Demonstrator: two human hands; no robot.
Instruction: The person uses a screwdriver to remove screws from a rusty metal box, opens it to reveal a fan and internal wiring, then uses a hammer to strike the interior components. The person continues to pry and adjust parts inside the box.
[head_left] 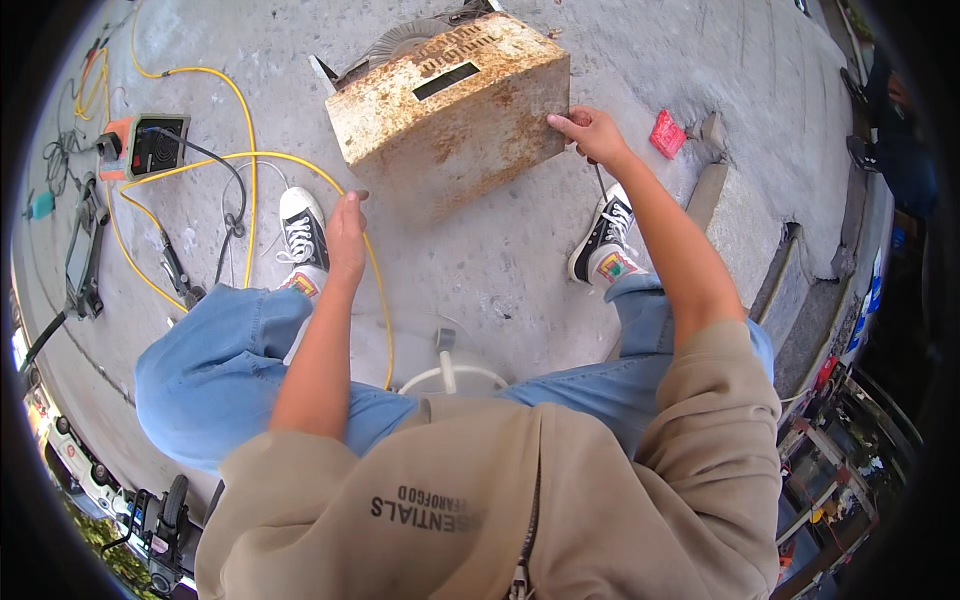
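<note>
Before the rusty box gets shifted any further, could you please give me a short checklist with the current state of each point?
1. Right hand on the rusty metal box: ok, fingers touch its right edge.
2. Left hand on the box: not ok, it hangs short of the lower left corner.
3. Yellow cable away from the box: ok, it runs left of it.
4. Feet out from under the box: ok, both shoes sit apart from it.
5. Box weight: cannot tell.
</note>
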